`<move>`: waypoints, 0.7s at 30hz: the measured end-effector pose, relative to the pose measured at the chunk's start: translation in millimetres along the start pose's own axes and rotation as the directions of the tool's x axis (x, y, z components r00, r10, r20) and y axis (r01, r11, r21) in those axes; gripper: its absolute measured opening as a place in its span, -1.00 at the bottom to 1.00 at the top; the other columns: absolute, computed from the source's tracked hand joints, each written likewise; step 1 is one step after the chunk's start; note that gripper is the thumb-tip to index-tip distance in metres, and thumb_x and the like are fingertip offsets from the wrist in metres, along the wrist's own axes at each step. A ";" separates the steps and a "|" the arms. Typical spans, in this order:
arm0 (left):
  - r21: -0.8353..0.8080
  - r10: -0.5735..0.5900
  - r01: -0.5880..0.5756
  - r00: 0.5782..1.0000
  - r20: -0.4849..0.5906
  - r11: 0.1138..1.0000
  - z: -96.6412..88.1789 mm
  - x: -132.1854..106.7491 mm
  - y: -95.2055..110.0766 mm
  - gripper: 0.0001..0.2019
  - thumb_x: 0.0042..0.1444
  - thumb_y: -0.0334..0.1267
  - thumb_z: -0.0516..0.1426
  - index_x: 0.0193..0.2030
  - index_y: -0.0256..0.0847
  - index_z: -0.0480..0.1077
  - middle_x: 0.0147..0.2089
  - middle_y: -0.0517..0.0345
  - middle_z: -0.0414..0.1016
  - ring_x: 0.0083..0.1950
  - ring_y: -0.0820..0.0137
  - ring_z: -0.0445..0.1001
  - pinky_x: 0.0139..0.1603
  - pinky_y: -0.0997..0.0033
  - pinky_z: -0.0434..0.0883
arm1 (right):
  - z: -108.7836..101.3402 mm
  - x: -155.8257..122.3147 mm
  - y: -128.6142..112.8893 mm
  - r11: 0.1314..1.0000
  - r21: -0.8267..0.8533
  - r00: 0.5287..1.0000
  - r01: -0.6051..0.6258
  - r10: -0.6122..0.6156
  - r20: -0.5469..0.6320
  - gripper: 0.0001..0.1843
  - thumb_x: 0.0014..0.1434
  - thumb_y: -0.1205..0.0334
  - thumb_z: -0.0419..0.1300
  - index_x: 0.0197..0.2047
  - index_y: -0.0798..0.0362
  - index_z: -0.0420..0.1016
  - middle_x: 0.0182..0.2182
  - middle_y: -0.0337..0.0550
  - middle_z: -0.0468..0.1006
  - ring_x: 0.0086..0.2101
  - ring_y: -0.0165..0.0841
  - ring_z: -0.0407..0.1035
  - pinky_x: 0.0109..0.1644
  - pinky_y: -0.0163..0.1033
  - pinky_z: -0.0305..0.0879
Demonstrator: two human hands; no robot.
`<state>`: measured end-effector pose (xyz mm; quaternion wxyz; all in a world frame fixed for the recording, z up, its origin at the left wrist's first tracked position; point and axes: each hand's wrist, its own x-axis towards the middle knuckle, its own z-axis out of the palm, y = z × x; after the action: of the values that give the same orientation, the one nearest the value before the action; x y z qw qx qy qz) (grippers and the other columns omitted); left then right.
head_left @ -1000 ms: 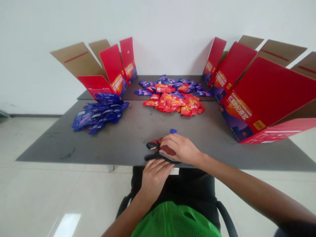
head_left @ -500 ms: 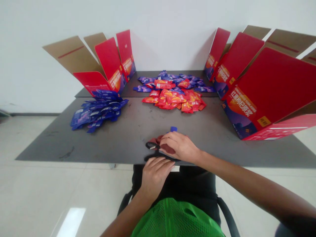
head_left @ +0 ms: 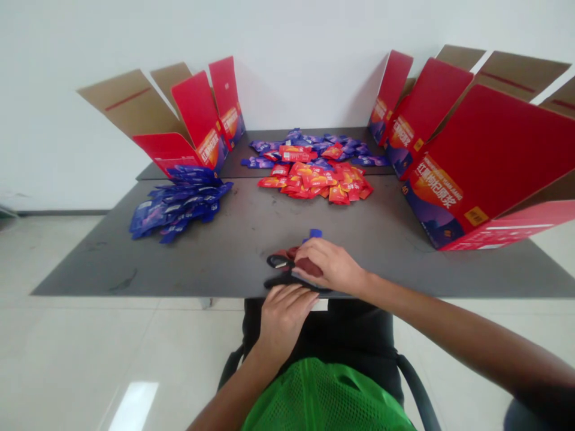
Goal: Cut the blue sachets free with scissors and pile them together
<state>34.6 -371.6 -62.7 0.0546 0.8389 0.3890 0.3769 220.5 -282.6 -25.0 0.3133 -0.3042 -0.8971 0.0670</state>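
Note:
My left hand (head_left: 284,320) sits at the near table edge, its fingers closed over the lower loop of black-handled scissors (head_left: 281,272). Just above it, my right hand (head_left: 332,266) presses on a dark red sachet (head_left: 308,265) beside the scissors' upper loop. A small blue piece (head_left: 315,233) pokes out beyond my right fingertips. The scissors' blades are hidden under my hands and the sachet.
On the dark grey table (head_left: 233,251) lie a heap of blue sachets (head_left: 179,206) and a mixed red (head_left: 318,182) and purple (head_left: 305,146) sachet pile. Open red cartons with brown flaps stand at the left (head_left: 197,126) and right (head_left: 485,161).
The view has tilted slightly, so the table and cartons sit a little higher in the frame. Both hands stay at the scissors, with little visible movement.

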 end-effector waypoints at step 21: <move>-0.011 0.001 -0.001 0.999 -0.052 1.000 3.6 -2.3 0.8 -0.87 0.39 -0.32 0.18 -0.01 -0.14 0.57 0.08 0.20 0.67 0.09 0.28 0.65 0.03 0.18 0.49 | -16.8 28.7 70.8 0.954 -0.262 0.989 -0.147 0.141 -0.042 -0.75 0.42 0.03 0.16 -0.01 0.03 0.43 -0.12 -0.01 0.54 -0.15 -0.18 0.46 -0.13 -0.12 0.41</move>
<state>36.6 -373.0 -66.3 0.0487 0.8286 0.3877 0.4008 248.6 -209.8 -18.8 0.2743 -0.4086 -0.8698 -0.0342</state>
